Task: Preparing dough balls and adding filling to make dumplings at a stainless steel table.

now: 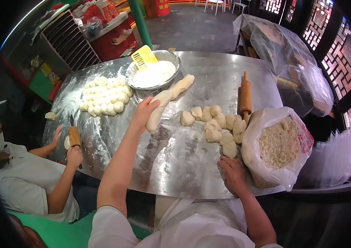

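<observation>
My left hand grips a long rope of dough near its lower end. The rope points away to the upper right and narrows about halfway along. My right hand lies palm down near the table's front edge. Its fingertips are beside the nearest of several cut dough pieces, which form a loose cluster on the steel table. Whether those fingertips touch the dough, I cannot tell. Right of this hand stands a plastic bag filled with a crumbly pale mixture.
A metal bowl of white flour holds a yellow slotted scraper. Floured dough balls sit left of it. A wooden rolling pin lies behind the bag. At left, a co-worker's hand holds another rolling pin.
</observation>
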Tool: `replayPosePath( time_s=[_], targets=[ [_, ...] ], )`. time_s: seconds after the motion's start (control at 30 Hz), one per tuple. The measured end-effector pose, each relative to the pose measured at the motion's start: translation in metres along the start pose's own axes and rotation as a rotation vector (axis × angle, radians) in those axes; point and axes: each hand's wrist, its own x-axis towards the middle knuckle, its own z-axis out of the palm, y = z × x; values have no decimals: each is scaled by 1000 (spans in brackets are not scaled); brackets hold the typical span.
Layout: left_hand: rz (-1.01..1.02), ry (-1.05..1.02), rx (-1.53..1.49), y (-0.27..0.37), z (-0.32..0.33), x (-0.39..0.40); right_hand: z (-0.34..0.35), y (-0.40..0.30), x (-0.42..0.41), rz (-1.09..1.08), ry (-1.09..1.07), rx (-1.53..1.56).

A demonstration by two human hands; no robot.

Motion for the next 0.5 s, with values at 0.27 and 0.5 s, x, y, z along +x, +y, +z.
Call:
replayPosePath(
  time_s=[0.27, 0.5],
  targets=[
    [595, 72, 1359, -76, 1, -86, 1, -1, -5, -77, 73, 24],
    [510, -223, 1155, -56, 52, -172, -5, -34, 21, -253, 110, -28]
  ],
)
